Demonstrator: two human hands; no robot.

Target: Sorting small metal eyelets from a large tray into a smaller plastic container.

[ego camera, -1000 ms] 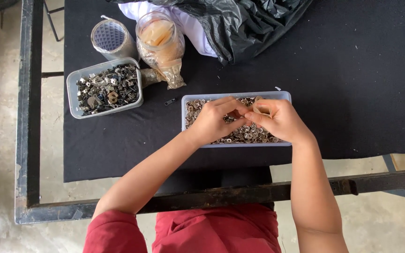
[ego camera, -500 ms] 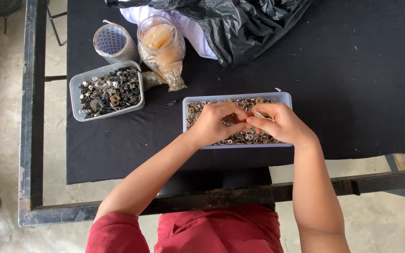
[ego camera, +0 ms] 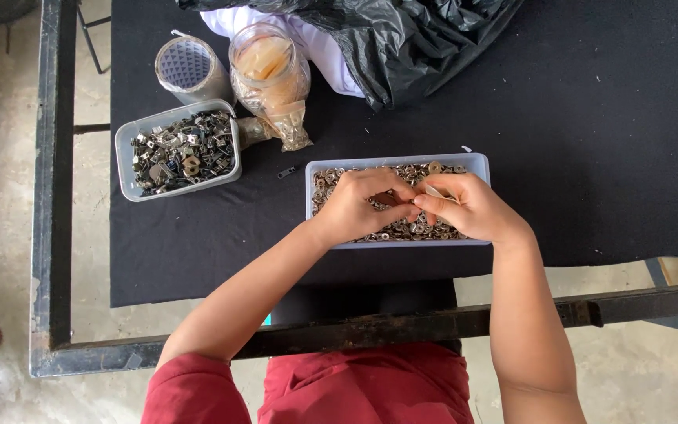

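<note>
A pale rectangular tray (ego camera: 317,163) full of small metal washers and rings lies on the black table cover. Both hands hover over it, fingertips meeting near its middle. My left hand (ego camera: 359,206) pinches a tiny metal piece against the fingertips of my right hand (ego camera: 464,206). A thin pale strip pokes out between my right fingers; what it is I cannot tell. The washers under my hands are hidden.
A second tray (ego camera: 125,141) of mixed darker metal parts sits to the left. Behind it stand a mesh-topped cup (ego camera: 188,69) and a clear jar (ego camera: 270,72) of amber pieces. A black plastic bag (ego camera: 402,39) lies over white cloth. A rusty metal frame (ego camera: 49,196) borders the table.
The hands have barely moved over the tray; the fingertips have drawn slightly closer together. The view shifted a little.
</note>
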